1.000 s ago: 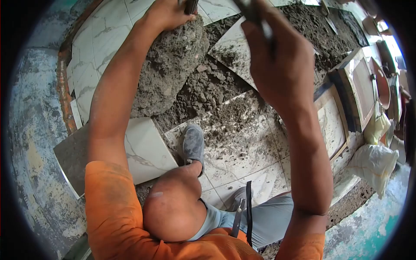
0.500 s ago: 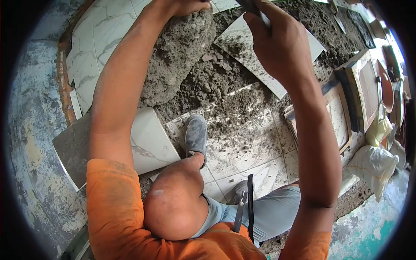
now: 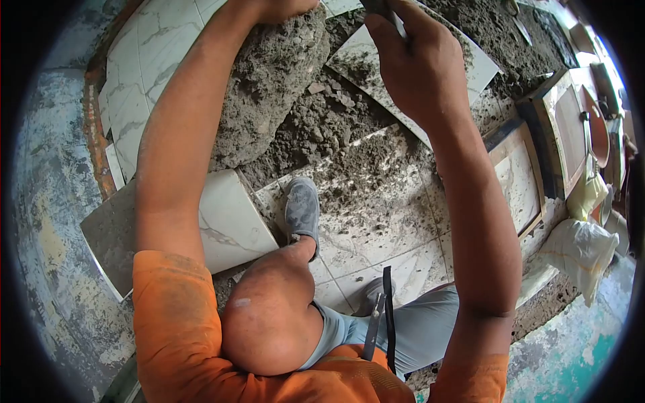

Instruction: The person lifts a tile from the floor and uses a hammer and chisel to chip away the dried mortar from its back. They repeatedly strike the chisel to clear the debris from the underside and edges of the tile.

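Right hand (image 3: 426,70), top centre: closed round a dark tool (image 3: 395,21), probably for control. Left hand (image 3: 283,9), top edge: by rough mortar (image 3: 259,101); its grip I cannot tell.

A dark tool (image 3: 390,17), partly cut off from view, is held slanted, and rough grey mortar (image 3: 269,94) is heaped beside pale tiles (image 3: 138,64).

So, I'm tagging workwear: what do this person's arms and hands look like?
The left sleeve is short and orange with a dark smudge; the right sleeve is orange too. No watch or bracelet shows. The right hand is ungloved, as is the visible part of the left hand.
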{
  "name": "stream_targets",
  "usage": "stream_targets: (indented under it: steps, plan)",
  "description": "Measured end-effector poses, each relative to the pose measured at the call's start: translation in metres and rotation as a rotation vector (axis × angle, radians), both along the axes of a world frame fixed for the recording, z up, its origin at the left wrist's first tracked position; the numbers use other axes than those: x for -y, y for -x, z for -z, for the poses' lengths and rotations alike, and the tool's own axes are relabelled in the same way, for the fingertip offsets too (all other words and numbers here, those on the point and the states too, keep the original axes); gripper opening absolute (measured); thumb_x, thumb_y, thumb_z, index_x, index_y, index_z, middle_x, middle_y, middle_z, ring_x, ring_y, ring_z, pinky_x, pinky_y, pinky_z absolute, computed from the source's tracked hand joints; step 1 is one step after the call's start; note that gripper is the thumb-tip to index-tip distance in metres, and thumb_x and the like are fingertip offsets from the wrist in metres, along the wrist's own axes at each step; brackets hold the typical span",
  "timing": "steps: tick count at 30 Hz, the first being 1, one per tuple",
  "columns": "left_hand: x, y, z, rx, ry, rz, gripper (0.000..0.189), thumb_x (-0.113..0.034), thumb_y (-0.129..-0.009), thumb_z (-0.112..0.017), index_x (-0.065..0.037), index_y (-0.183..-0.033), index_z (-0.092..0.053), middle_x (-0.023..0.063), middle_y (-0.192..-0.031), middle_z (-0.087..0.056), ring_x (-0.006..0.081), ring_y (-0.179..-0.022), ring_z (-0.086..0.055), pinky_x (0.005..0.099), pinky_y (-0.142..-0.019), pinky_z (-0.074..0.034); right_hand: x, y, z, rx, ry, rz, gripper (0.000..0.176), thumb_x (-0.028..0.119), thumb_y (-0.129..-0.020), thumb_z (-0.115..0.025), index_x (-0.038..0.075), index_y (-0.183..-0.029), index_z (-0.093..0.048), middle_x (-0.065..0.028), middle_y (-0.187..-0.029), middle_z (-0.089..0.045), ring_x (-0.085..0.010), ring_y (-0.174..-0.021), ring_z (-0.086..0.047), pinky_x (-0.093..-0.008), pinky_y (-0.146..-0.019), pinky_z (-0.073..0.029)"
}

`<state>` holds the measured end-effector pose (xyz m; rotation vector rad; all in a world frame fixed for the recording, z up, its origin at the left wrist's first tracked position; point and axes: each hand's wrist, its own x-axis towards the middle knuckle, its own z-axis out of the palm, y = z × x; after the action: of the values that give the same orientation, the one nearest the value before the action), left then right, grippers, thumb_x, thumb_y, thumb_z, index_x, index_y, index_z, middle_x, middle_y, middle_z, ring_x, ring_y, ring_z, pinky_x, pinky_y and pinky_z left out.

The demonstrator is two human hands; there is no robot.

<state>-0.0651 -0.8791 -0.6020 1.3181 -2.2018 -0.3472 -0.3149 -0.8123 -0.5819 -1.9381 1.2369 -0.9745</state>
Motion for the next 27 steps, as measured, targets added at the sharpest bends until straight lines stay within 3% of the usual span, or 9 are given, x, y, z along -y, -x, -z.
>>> stream_targets:
  steps: [4, 9, 10, 15, 18, 21, 22, 23, 27]
  plan:
    - [-0.006, 0.009, -0.013, -0.072, -0.248, -0.143, 0.022, -0.015, -0.082, -0.077, -0.004, -0.095, -0.062, 0.0126, -0.082, -0.064, 0.0260, -0.075, -0.063, 0.0436, -0.068, -0.051, 0.001, 0.000, 0.003, 0.026, 0.171, -0.029, 0.046, 0.017, -0.096, -0.063, -0.002, -0.139, -0.059, -0.0307, -0.111, -0.071, -0.0411, -0.097, -0.073, -0.0414, -0.085, -0.056]
    - [-0.008, 0.016, -0.021, 0.032, -0.149, -0.317, 0.032, -0.029, -0.081, -0.082, -0.001, -0.085, -0.068, 0.0178, -0.079, -0.071, 0.0325, -0.073, -0.067, 0.0470, -0.072, -0.052, -0.010, 0.004, -0.045, 0.183, -0.271, 0.011, 0.046, 0.015, -0.099, -0.062, -0.002, -0.142, -0.057, -0.0256, -0.115, -0.073, -0.0252, -0.102, -0.072, -0.0361, -0.088, -0.054]
    - [-0.008, 0.018, -0.015, 0.101, 0.005, -0.399, 0.033, -0.030, -0.077, -0.085, 0.000, -0.077, -0.069, 0.0190, -0.076, -0.071, 0.0354, -0.074, -0.069, 0.0467, -0.072, -0.053, 0.014, 0.002, 0.006, 0.293, 0.127, 0.001, 0.046, 0.013, -0.100, -0.061, -0.004, -0.142, -0.056, -0.0234, -0.120, -0.072, -0.0211, -0.107, -0.069, -0.0332, -0.092, -0.052]
    - [-0.002, 0.011, -0.001, 0.107, 0.007, -0.486, 0.040, -0.030, -0.072, -0.088, 0.000, -0.092, -0.071, 0.0191, -0.084, -0.073, 0.0370, -0.079, -0.070, 0.0454, -0.071, -0.054, 0.015, 0.004, -0.007, 0.177, 0.238, -0.009, 0.045, 0.011, -0.099, -0.060, -0.005, -0.140, -0.057, -0.0280, -0.122, -0.070, -0.0314, -0.115, -0.069, -0.0378, -0.098, -0.052]
    - [0.002, -0.006, 0.011, 0.075, 0.191, -0.204, 0.060, -0.031, -0.070, -0.090, -0.004, -0.118, -0.066, 0.0183, -0.087, -0.071, 0.0389, -0.081, -0.070, 0.0453, -0.072, -0.055, 0.013, 0.008, -0.022, -0.036, 0.209, -0.080, 0.046, 0.012, -0.097, -0.062, -0.004, -0.139, -0.059, -0.0292, -0.114, -0.071, -0.0368, -0.107, -0.072, -0.0410, -0.092, -0.055]
    - [0.010, -0.010, 0.039, 0.410, 0.588, -0.460, 0.050, -0.027, -0.070, -0.089, -0.002, -0.107, -0.068, 0.0189, -0.086, -0.072, 0.0405, -0.080, -0.070, 0.0464, -0.070, -0.055, -0.010, 0.011, -0.080, -0.073, 0.021, -0.070, 0.045, 0.014, -0.096, -0.063, -0.003, -0.138, -0.060, -0.0282, -0.106, -0.073, -0.0391, -0.095, -0.074, -0.0428, -0.083, -0.056]
    - [-0.005, 0.017, -0.008, 0.163, -0.031, -0.449, 0.042, -0.027, -0.071, -0.088, 0.000, -0.098, -0.070, 0.0208, -0.083, -0.071, 0.0408, -0.078, -0.070, 0.0471, -0.069, -0.055, -0.016, 0.010, -0.092, -0.009, -0.082, -0.018, 0.044, 0.014, -0.096, -0.062, -0.003, -0.138, -0.060, -0.0274, -0.104, -0.073, -0.0397, -0.090, -0.074, -0.0432, -0.080, -0.056]
    - [-0.007, 0.018, -0.001, 0.162, -0.039, -0.458, 0.042, -0.027, -0.071, -0.088, 0.000, -0.098, -0.070, 0.0208, -0.083, -0.071, 0.0408, -0.078, -0.070, 0.0471, -0.069, -0.055, -0.017, 0.007, -0.089, 0.044, 0.003, -0.023, 0.043, 0.014, -0.098, -0.061, -0.003, -0.137, -0.061, -0.0263, -0.100, -0.074, -0.0396, -0.082, -0.074, -0.0435, -0.075, -0.056]
    - [-0.012, 0.030, -0.012, 0.138, -0.043, -0.354, 0.040, -0.030, -0.073, -0.087, 0.001, -0.093, -0.070, 0.0237, -0.080, -0.070, 0.0402, -0.078, -0.070, 0.0470, -0.069, -0.056, 0.009, 0.012, -0.045, -0.257, -0.049, -0.048, 0.041, 0.013, -0.099, -0.060, -0.002, -0.137, -0.062, -0.0305, -0.115, -0.070, -0.0411, -0.106, -0.072, -0.0420, -0.091, -0.055]
